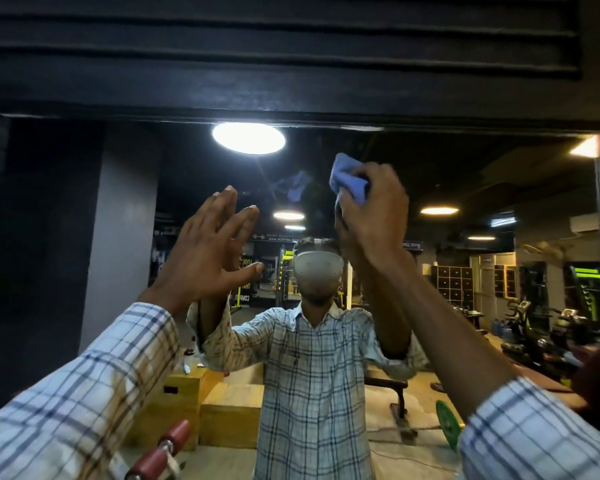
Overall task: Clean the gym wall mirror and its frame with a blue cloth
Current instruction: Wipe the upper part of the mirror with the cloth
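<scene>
Right hand [371,206] grips the bunched blue fabric cloth [347,178] high on the glass of the large wall mirror [125,237], near its black top frame [291,98], evidently to wipe there; left hand [208,244], fingers straight and holding nothing, is raised flat at the glass, apparently bracing the reach.

Black slatted panel [291,46] overhead, bright round ceiling light [248,138], 2 yellow wooden boxes [231,415], black bench [387,384], green weight plate [447,424], lockers [454,282], red cylinders [163,448] at bottom left.

Head camera — faces mirror [125,209] close up, tilted upward, wide-angle.
</scene>
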Motion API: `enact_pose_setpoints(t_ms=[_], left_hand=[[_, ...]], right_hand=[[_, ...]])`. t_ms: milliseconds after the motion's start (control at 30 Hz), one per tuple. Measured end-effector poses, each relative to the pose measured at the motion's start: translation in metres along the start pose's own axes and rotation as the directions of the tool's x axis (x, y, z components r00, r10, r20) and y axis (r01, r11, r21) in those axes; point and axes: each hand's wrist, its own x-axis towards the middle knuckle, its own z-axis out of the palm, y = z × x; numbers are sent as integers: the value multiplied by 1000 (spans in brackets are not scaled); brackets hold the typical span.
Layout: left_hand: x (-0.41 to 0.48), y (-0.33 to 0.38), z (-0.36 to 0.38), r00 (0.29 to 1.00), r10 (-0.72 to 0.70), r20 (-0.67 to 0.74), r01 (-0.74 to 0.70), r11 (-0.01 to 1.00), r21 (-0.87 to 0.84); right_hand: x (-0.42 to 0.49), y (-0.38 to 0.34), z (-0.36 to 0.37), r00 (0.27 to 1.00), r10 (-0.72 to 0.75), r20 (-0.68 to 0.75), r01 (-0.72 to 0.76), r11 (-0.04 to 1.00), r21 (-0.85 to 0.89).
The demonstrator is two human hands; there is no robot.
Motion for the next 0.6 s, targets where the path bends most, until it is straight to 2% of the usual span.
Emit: enact_pose_setpoints(t_ms=[33, 67, 133, 167, 200, 267, 300, 333, 367, 400, 433, 467, 500, 533, 567, 600], left_hand=[[0, -2, -1, 1000, 4, 1, -4, 1000, 2], [0, -5, -1, 1000, 14, 0, -14, 1000, 4], [1, -10, -2, 1000, 26, -12, -26, 1000, 6], [1, -14, -3, 999, 29, -17, -29, 1000, 10], [1, -18, -4, 999, 36, -15, -35, 999, 13], [1, -27, -5, 998, 60, -18, -60, 998, 14], [1, -31, -6, 997, 78, -16, -78, 997, 21], [1, -35, -7, 995, 97, -13, -97, 995, 31], [3, -40, -9, 993, 114, -11, -113, 993, 41], [4, -45, -10, 992, 127, -7, -126, 991, 44], [4, -51, -13, 991, 133, -3, -133, 990, 38], [4, -58, -15, 991, 132, -3, -132, 991, 28], [4, -65, -17, 992, 128, -3, -128, 992, 20], [2, -71, -20, 992, 126, 1, -126, 992, 18], [1, -78, -22, 992, 128, 5, -128, 992, 21], [-1, -83, -24, 992, 129, 8, -129, 991, 26]], right_hand=[[-2, -7, 4, 999, -36, 29, 36, 999, 7], [-8, -14, 10, 975, -180, 130, 183, 983, -18], [-23, -19, 19, 797, -431, 424, 487, 873, -29], [-22, -18, 21, 761, -458, 460, 532, 846, -39], [-16, -18, 19, 819, -416, 395, 474, 879, -58], [4, -22, 13, 984, -155, 93, 160, 985, -57], [9, -24, 11, 999, -8, -41, 7, 1000, -7], [11, -27, 14, 992, 70, -108, -69, 998, 8], [7, -33, 19, 993, 64, -95, -64, 998, 6], [-2, -41, 26, 999, -37, -4, 37, 999, -23], [-14, -49, 35, 968, -196, 157, 209, 975, -74], [-22, -50, 40, 875, -324, 359, 380, 920, -94], [-22, -47, 40, 786, -394, 477, 489, 868, -88], [-14, -43, 37, 781, -406, 475, 502, 860, -89], [-1, -38, 35, 858, -360, 365, 423, 900, -107], [12, -36, 30, 949, -267, 167, 290, 948, -130]])
